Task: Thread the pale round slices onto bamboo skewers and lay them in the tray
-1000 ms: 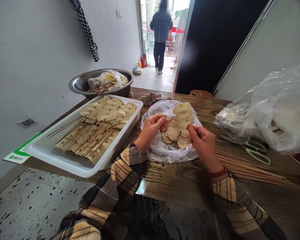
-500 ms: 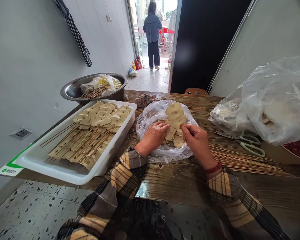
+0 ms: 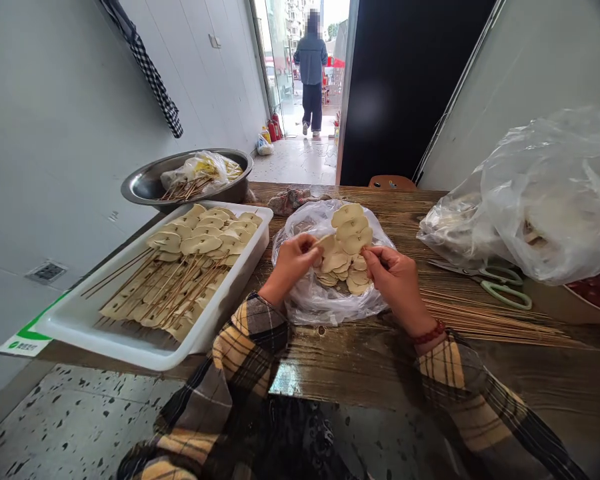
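A clear plastic bag (image 3: 305, 300) lies open on the wooden table (image 3: 380, 360) with a pile of pale round slices (image 3: 347, 267) in it. My left hand (image 3: 293, 260) is closed in a pinch on one slice (image 3: 326, 244), lifted just above the pile. My right hand (image 3: 393, 280) is closed beside the pile's right edge, its fingertips pinched on a thin skewer carrying a row of slices (image 3: 351, 227). Both hands sit over the bag, a slice's width apart.
A white tray (image 3: 130, 343) of skewered slices stands at the left. Behind it is a metal basin (image 3: 145, 183) with a bag and sticks. Loose bamboo skewers (image 3: 480, 313), green-handled scissors (image 3: 505, 293) and a big plastic bag (image 3: 540, 200) lie at the right. A person (image 3: 311, 73) stands in the doorway.
My left hand went down into the pile and has come up pinching a slice. The right hand has stayed by the pile. The person at the door has moved further off.
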A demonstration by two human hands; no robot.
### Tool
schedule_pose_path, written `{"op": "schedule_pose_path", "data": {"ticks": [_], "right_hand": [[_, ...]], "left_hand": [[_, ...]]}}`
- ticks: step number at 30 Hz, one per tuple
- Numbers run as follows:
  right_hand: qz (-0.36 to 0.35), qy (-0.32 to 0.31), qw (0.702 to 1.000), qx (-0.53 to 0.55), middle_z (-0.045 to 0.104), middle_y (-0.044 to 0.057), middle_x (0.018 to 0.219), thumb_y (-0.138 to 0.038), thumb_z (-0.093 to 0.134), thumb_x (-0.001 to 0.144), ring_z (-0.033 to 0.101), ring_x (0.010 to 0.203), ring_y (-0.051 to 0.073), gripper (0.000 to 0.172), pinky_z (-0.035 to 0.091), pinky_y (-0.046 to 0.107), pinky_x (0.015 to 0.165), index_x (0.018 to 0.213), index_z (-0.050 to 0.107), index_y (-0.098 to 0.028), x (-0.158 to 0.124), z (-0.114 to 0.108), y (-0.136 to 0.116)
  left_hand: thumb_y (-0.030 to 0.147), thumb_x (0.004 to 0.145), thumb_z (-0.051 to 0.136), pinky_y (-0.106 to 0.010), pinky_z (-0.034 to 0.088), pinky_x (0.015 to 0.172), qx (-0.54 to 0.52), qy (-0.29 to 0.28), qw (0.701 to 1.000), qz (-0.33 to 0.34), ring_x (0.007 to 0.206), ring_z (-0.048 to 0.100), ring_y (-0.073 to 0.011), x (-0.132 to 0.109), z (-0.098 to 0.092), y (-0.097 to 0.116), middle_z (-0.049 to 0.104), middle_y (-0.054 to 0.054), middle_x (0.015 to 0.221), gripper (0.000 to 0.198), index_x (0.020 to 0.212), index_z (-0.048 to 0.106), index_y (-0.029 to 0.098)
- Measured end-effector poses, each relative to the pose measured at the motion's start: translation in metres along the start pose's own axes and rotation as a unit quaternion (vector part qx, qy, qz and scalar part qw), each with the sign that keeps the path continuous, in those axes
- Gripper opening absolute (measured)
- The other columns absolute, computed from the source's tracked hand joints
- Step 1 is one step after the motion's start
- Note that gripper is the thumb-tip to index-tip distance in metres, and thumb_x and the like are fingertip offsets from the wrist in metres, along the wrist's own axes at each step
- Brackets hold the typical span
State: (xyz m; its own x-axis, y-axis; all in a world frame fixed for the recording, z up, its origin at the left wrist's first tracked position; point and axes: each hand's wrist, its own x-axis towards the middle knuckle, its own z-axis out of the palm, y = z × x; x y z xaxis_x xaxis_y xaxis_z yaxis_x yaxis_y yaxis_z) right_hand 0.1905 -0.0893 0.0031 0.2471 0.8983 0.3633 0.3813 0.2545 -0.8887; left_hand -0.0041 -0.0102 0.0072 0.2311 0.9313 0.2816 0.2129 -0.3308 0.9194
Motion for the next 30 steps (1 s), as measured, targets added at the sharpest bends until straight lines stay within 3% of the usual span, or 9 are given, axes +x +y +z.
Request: {"op": "schedule_pose_path", "data": {"ticks": [3, 7, 12, 16, 30], "right_hand": [[0.004, -0.001, 1.000, 0.005, 0.055, -0.003, 0.055, -0.046, 0.058, 0.088, 0.049, 0.048, 0.011, 0.033, 0.038, 0.024, 0.049, 0.086, 0.072, -0.016, -0.001, -0.001, -0.003], [0.001, -0.038, 0.999, 0.006, 0.055, -0.003, 0.054, -0.047, 0.058, 0.088, 0.048, 0.047, 0.011, 0.033, 0.037, 0.024, 0.047, 0.084, 0.071, -0.016, -0.004, -0.001, -0.008], [-0.002, -0.122, 0.993, 0.001, 0.056, -0.002, 0.053, -0.046, 0.057, 0.089, 0.047, 0.047, 0.011, 0.034, 0.035, 0.023, 0.045, 0.084, 0.072, -0.017, -0.009, 0.002, -0.004], [-0.009, -0.166, 0.986, -0.025, 0.058, -0.001, 0.054, -0.047, 0.057, 0.089, 0.049, 0.050, 0.013, 0.035, 0.035, 0.024, 0.046, 0.086, 0.074, -0.016, -0.013, 0.005, -0.001], [-0.014, -0.172, 0.981, -0.087, 0.068, 0.004, 0.060, -0.043, 0.060, 0.085, 0.061, 0.055, 0.019, 0.031, 0.045, 0.027, 0.048, 0.089, 0.077, -0.017, -0.018, -0.005, 0.002]], "left_hand": [[0.030, 0.068, 0.074, -0.026, 0.046, 0.063, -0.164, 0.035, 0.984, -0.064, 0.065, 0.054, -0.0119, 0.000, -0.005, 0.004, 0.059, 0.000, 0.071, 0.021, 0.072, 0.059, 0.016], [0.029, 0.063, 0.079, -0.025, 0.050, 0.060, -0.247, 0.078, 0.963, -0.080, 0.067, 0.062, -0.0131, 0.000, -0.009, 0.008, 0.067, -0.001, 0.078, 0.031, 0.083, 0.059, 0.015], [0.032, 0.062, 0.081, -0.026, 0.052, 0.065, -0.295, 0.131, 0.943, -0.080, 0.071, 0.065, -0.0132, 0.001, -0.017, 0.008, 0.071, -0.005, 0.088, 0.038, 0.090, 0.064, 0.013], [0.035, 0.066, 0.080, -0.026, 0.051, 0.066, -0.312, 0.145, 0.935, -0.081, 0.072, 0.068, -0.0152, 0.001, -0.022, 0.008, 0.070, -0.006, 0.084, 0.035, 0.088, 0.065, 0.013], [0.034, 0.067, 0.077, -0.025, 0.047, 0.062, -0.303, 0.168, 0.935, -0.073, 0.068, 0.063, -0.0130, 0.003, -0.020, 0.003, 0.069, -0.003, 0.081, 0.030, 0.086, 0.066, 0.014]]}}
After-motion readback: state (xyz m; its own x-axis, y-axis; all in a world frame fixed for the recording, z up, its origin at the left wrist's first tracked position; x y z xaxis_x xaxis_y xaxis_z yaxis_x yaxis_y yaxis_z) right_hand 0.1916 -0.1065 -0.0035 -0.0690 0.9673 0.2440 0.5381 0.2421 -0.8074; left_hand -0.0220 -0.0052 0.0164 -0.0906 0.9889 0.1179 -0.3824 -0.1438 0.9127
